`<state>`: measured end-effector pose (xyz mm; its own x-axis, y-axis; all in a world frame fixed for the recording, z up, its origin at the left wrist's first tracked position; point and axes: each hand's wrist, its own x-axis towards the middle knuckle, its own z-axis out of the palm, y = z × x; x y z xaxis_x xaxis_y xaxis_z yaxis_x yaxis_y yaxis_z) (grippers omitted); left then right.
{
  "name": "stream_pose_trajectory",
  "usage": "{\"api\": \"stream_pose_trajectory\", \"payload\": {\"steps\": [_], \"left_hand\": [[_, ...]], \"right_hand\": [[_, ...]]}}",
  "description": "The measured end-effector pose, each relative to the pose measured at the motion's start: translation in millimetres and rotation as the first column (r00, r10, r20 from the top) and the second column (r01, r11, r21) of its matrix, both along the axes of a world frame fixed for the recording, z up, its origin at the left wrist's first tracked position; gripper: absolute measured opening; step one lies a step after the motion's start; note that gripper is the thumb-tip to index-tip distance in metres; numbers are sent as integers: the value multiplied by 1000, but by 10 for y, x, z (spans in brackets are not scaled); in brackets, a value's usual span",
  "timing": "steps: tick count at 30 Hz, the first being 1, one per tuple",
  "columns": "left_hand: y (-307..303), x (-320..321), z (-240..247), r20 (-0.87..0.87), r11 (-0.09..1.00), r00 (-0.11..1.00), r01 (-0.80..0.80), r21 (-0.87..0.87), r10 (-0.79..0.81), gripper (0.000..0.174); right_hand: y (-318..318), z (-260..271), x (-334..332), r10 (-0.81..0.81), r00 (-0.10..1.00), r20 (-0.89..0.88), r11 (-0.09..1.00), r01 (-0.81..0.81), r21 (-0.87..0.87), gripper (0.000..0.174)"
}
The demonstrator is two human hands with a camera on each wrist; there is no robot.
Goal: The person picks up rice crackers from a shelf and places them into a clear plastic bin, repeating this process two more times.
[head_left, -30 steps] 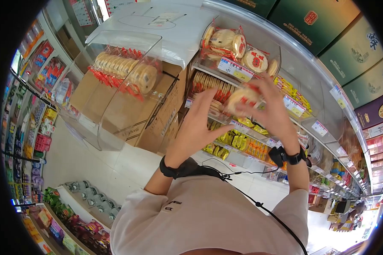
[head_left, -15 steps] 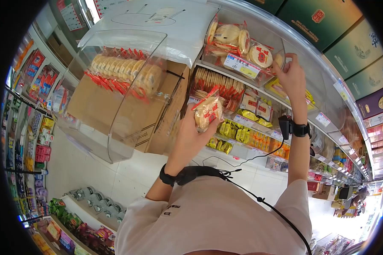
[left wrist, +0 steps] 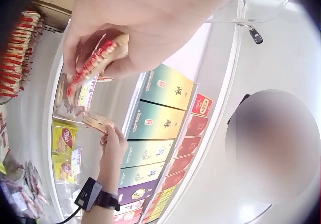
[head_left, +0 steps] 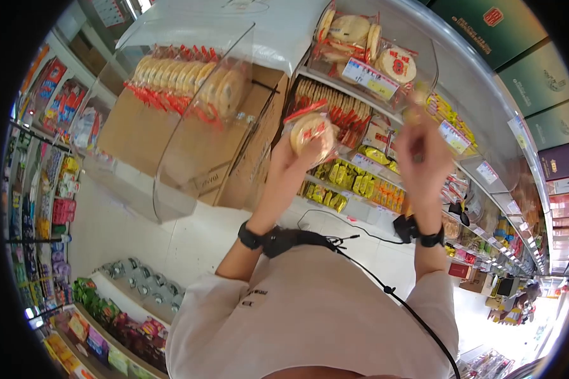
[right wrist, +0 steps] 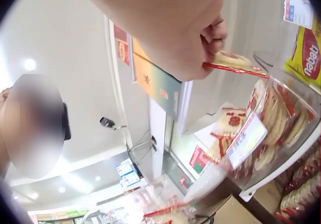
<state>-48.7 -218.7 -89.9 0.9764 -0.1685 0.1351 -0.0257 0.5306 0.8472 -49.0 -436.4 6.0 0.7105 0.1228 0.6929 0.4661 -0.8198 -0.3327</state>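
Note:
In the head view my left hand point(head_left: 284, 165) grips wrapped round rice crackers point(head_left: 313, 134) with red print, in front of the shelves. The left wrist view shows their red wrapper edges point(left wrist: 93, 63) in a row under the curled fingers. Over on the right, my right hand point(head_left: 422, 158), blurred, pinches another wrapped rice cracker point(right wrist: 233, 63) by its edge, held flat in the right wrist view. That cracker is close to the clear top bin point(head_left: 423, 54), which holds more rice crackers point(head_left: 396, 65) behind a price label point(head_left: 370, 79).
A tilted clear bin point(head_left: 160, 183) with a row of wrapped crackers point(head_left: 186, 82) sits on a cardboard box point(head_left: 133, 136) at left. Lower shelves carry stacked crackers point(head_left: 335, 101) and yellow packets point(head_left: 354, 177). Green gift boxes point(head_left: 487, 31) stand behind. A cable point(head_left: 417, 316) crosses the shirt.
The left hand, empty a second ago, now holds rice crackers. My right hand reached to the top bin's right end, then drew back toward me with a wrapped cracker.

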Motion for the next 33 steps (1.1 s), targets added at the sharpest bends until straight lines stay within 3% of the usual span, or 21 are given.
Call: {"api": "stream_pose_trajectory", "payload": {"steps": [2,3,6,10,12,15,18,19,22,25,28,31,33], "left_hand": [[-118,26,65,-61,999,998,-2,-41,0,41],[-183,-12,122,-158,968,985,20,-249,-61,48],[-215,-69,308,-122,862,952,193,-468,-280,47],[-258,-90,223,-175,985,973,133,-108,-150,45],[-316,-99,244,-204,985,969,112,-131,-137,43],[-381,-99,304,-234,986,966,75,-151,-109,40],[-460,-93,337,-189,987,981,22,-160,-53,40],[-479,-85,344,-159,987,987,8,-161,-34,41],[-499,-18,225,-127,1000,992,-14,2,14,44],[-466,-4,214,-139,1000,990,7,11,-6,46],[-443,-1,206,-19,980,998,-48,194,53,45],[-374,-59,247,-101,989,989,-97,113,109,44],[-320,-85,323,-91,992,989,-108,68,114,44]], "right_hand": [[204,-137,-110,259,966,-12,965,-260,-48,46],[264,-265,-117,368,930,5,926,-366,-91,43],[364,-488,-117,542,840,-31,832,-542,-119,36],[244,-587,-148,614,786,-79,789,-615,15,38],[170,-516,-183,643,754,-134,765,-639,80,40],[68,-525,-183,266,954,140,936,-291,200,43],[-28,-628,-46,372,917,-143,781,-226,581,46],[-60,-590,-59,451,847,-279,800,-245,548,49],[-45,-720,-67,460,819,-341,808,-228,543,47],[-23,-691,-43,504,796,-335,750,-211,627,44],[-17,-667,-13,511,800,-313,738,-223,637,42],[-64,-479,44,521,788,-327,792,-304,529,34],[-129,-267,182,407,885,-227,857,-284,430,29]]}}
